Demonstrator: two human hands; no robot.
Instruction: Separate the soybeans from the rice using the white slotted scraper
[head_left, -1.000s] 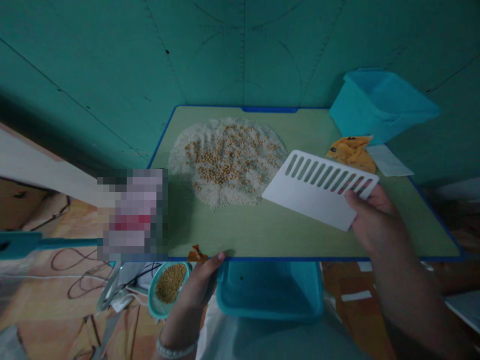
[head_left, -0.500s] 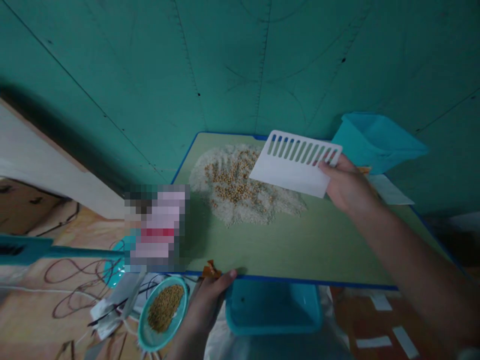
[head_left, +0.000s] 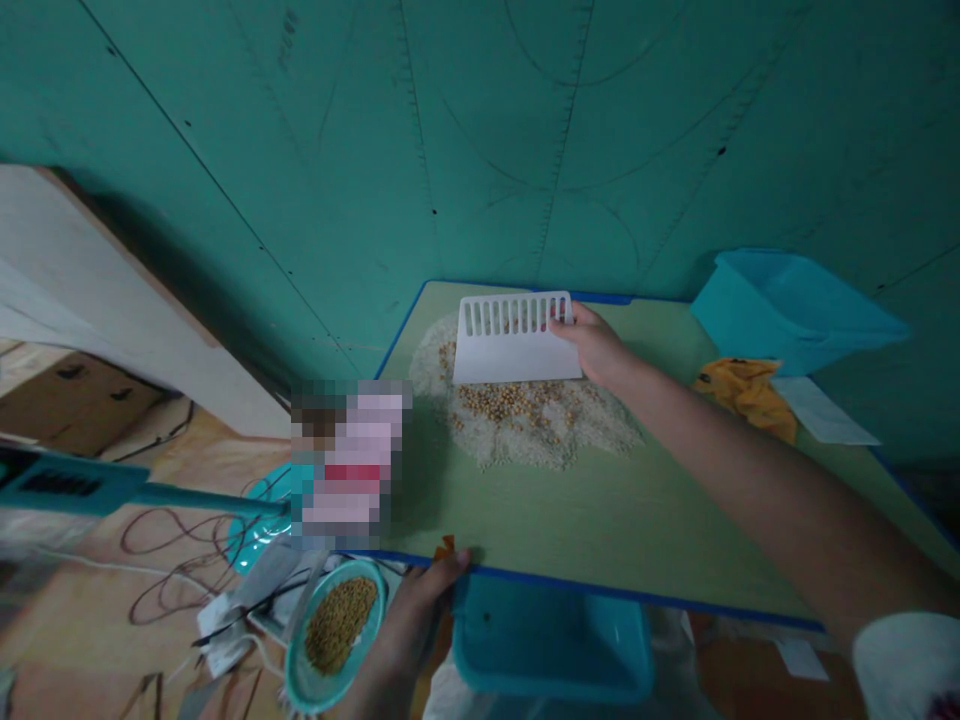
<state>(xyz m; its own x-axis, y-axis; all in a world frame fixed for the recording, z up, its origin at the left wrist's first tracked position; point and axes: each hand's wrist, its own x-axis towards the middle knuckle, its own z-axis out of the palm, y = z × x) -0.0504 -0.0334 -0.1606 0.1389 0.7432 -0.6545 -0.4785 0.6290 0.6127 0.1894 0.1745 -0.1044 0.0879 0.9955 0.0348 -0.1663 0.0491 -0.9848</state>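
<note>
My right hand (head_left: 596, 345) grips the right end of a white slotted scraper (head_left: 517, 358), fingers at its row of slots. The scraper is tilted over the far part of a spread of pale grains (head_left: 517, 450), and its lower edge is at a patch of round yellow-brown beans (head_left: 487, 402). It covers part of both. At the near edge of the table (head_left: 600, 530), my left hand (head_left: 431, 590) is closed with its thumb on the blue edging; the other fingers are mostly hidden. A scrap of orange material (head_left: 445, 547) shows beside that thumb.
A blue bin (head_left: 795, 310) stands at the table's back right, near a crumpled orange cloth (head_left: 750, 395) and a white sheet (head_left: 832, 410). Below the near edge are a blue basin (head_left: 551, 680) and a bowl of beans (head_left: 341, 625). Cables (head_left: 169, 560) lie on the floor at left.
My right hand has carried the scraper leftward, down over the beans and grains. The view has shifted, uncovering the orange cloth by the bin. My left hand stays at the table edge.
</note>
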